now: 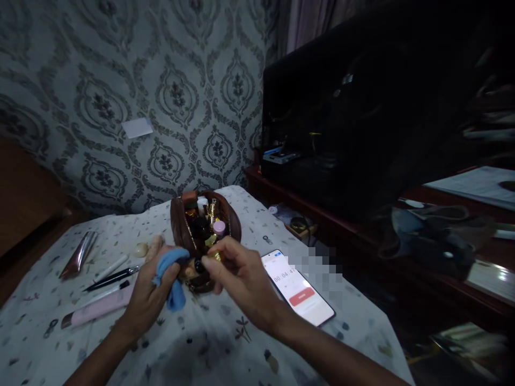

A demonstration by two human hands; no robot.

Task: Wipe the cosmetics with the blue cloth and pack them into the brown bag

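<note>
My left hand [151, 284] is closed on a crumpled blue cloth [176, 297]. A small item with a dark, rounded end [198, 265] shows between my hands, partly hidden by the left fingers. The thumb and fingers of my right hand [245, 281] are pinched together at that dark end. Just beyond them stands a brown zip bag [181, 228], open at the top. Packed inside are several small cosmetics, among them a pink-capped container [219, 229], a white-topped one [202, 203] and gold-coloured pieces.
Left of my hands lie a pink tube [94, 312], a black pen [110, 279], a shiny metallic tube [79, 254] and a small cream-coloured round thing [141, 249]. A lit phone [300, 289] showing a timer lies at right. Behind it stands a large black screen [341, 123].
</note>
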